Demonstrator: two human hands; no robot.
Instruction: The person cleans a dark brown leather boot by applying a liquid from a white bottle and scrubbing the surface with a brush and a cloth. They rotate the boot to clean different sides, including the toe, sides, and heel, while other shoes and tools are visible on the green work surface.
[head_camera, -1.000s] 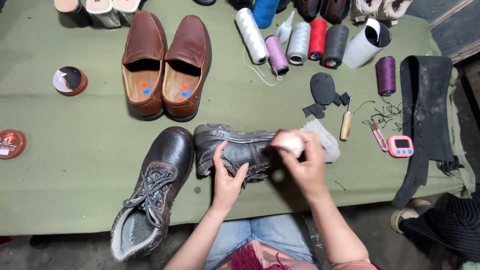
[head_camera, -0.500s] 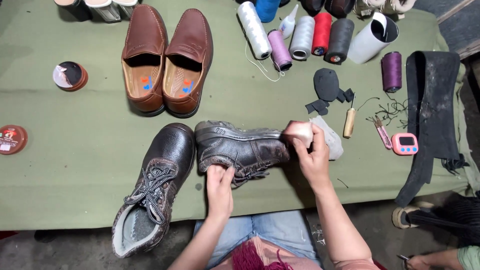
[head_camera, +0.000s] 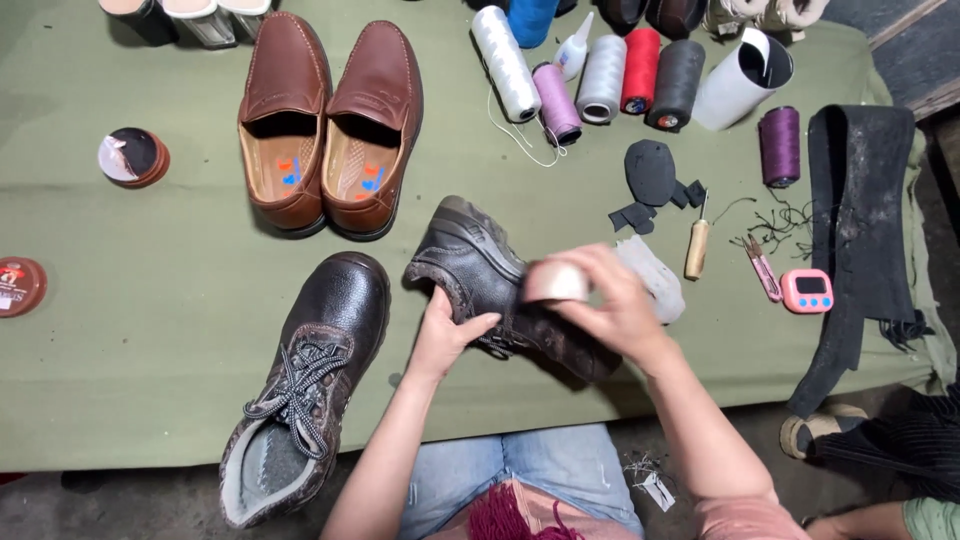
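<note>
Left hand (head_camera: 447, 335) grip clamped on the black boot (head_camera: 480, 275) at its laced side, boot tilted, toe pointing toward the far edge of the bench (head_camera: 150, 240), near the middle of the near edge. Right hand (head_camera: 610, 305) grip closed around a pale cloth pad (head_camera: 556, 282), pressed on the boot's upper. Second black boot (head_camera: 310, 380) lies just left, laces up, heel over the near edge. Brown loafers (head_camera: 325, 120) sit farther back; thread spools (head_camera: 600, 75) along the far edge.
</note>
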